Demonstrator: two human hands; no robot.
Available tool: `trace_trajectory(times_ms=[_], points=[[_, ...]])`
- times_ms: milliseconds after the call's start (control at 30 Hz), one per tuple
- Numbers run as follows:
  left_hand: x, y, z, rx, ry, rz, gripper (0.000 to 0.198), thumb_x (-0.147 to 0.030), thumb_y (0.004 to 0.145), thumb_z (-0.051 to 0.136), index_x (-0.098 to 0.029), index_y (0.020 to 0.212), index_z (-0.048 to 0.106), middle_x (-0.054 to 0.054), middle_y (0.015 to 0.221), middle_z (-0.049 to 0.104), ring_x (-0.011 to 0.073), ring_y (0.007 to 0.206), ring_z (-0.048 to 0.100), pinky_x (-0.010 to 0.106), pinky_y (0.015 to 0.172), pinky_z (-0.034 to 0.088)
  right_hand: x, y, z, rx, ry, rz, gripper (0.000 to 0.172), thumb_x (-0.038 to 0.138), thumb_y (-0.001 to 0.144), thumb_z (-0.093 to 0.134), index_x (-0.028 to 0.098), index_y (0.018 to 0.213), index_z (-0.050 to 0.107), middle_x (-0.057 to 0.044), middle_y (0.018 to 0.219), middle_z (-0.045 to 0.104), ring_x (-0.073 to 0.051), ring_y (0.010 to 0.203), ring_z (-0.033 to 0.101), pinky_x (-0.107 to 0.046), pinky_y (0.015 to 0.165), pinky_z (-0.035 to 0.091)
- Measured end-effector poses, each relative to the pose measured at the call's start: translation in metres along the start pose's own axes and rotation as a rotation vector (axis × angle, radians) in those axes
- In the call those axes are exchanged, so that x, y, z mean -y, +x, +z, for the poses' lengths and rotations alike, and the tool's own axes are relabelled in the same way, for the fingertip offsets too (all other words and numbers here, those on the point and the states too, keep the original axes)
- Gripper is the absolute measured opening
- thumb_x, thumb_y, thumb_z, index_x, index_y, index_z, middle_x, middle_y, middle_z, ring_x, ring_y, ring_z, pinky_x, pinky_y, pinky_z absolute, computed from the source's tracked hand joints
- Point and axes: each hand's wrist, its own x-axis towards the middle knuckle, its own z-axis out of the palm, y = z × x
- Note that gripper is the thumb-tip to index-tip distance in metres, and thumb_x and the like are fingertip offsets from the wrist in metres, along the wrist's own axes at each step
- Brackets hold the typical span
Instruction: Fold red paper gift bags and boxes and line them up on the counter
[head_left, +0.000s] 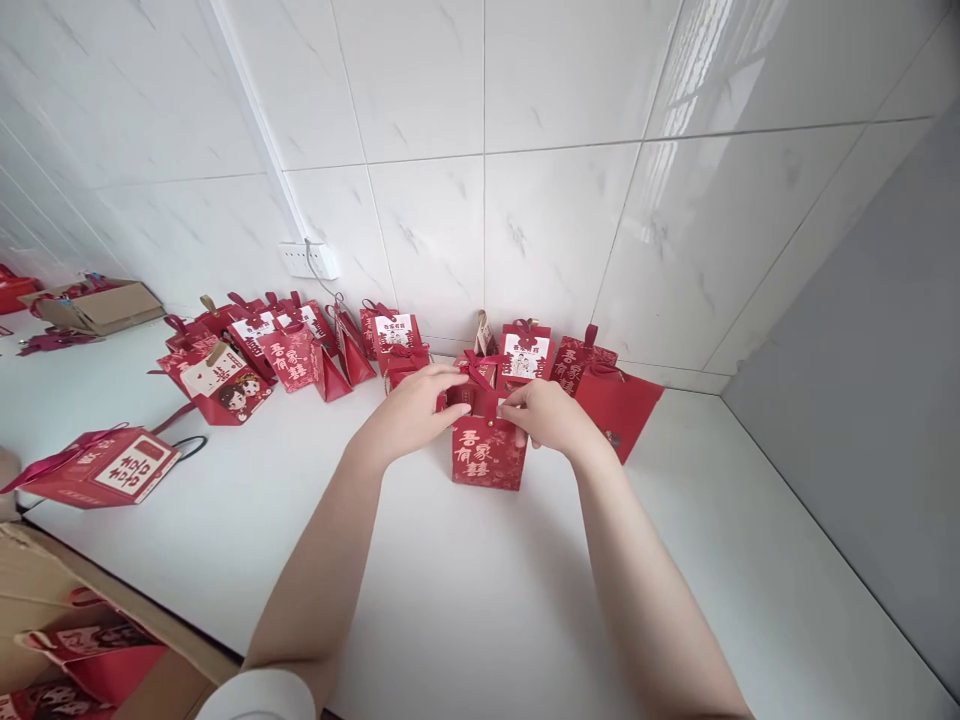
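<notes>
A small red gift box (487, 455) with gold characters stands upright on the white counter (480, 600) in front of me. My left hand (416, 405) pinches the left side of its top flap, fingers curled over the edge. My right hand (551, 415) grips the right side of the same top, fingers closed on the flap beside the red ribbon (480, 372). Both forearms reach out from the bottom of the view.
Several more red gift boxes (525, 355) line the tiled wall behind. Others lie in a heap (247, 360) at the left, one on its side (105, 465). An open cardboard carton (45, 600) sits bottom left, another (101, 305) far left. A wall socket (309, 260) hangs above.
</notes>
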Motion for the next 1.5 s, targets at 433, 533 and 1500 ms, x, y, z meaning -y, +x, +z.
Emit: trace_trajectory(times_ms=[433,533,1500], points=[[0.017,0.01,0.01,0.271,-0.171,-0.005,0.021,-0.034,0.078,0.058,-0.025,0.087,0.075,-0.001,0.087,0.073,0.0163,0.075,0.063,0.028,0.063,0.046,0.001,-0.001,0.007,-0.013,-0.086,-0.27,0.015,0.023,0.082,0.055,0.023,0.081,0.07,-0.002,0.087,0.066,-0.016,0.076,0.058,-0.025,0.062,0.039],[0.019,0.013,0.015,0.129,-0.129,-0.033,0.019,-0.031,0.079,0.057,-0.023,0.081,0.074,-0.001,0.082,0.072,0.0154,0.072,0.062,0.028,0.064,0.045,0.0,0.007,0.016,-0.093,-0.082,-0.288,0.018,0.02,0.084,0.051,0.023,0.083,0.069,-0.001,0.086,0.067,-0.016,0.075,0.058,-0.025,0.061,0.037],[0.042,0.025,0.035,0.03,-0.174,-0.051,0.016,-0.033,0.078,0.058,-0.023,0.083,0.07,-0.002,0.083,0.07,0.0145,0.071,0.06,0.025,0.063,0.041,-0.006,0.028,0.038,-0.268,-0.046,-0.285,0.015,0.024,0.084,0.049,0.023,0.079,0.064,0.0,0.075,0.066,-0.015,0.065,0.055,-0.025,0.057,0.034]])
